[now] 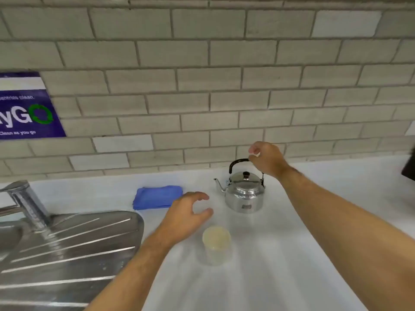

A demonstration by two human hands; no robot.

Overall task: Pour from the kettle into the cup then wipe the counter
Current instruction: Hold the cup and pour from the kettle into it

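A shiny steel kettle with a black arched handle stands on the white counter, spout pointing left. My right hand covers the right part of that handle, fingers curled around it. A translucent cup stands in front of the kettle, nearer to me. My left hand hovers just left of and behind the cup, fingers apart and curved, holding nothing. A folded blue cloth lies on the counter left of the kettle, partly behind my left hand.
A steel sink drainer and a tap fill the left side. A tiled wall runs along the back, with a purple sign at the left. A dark object shows at the right edge.
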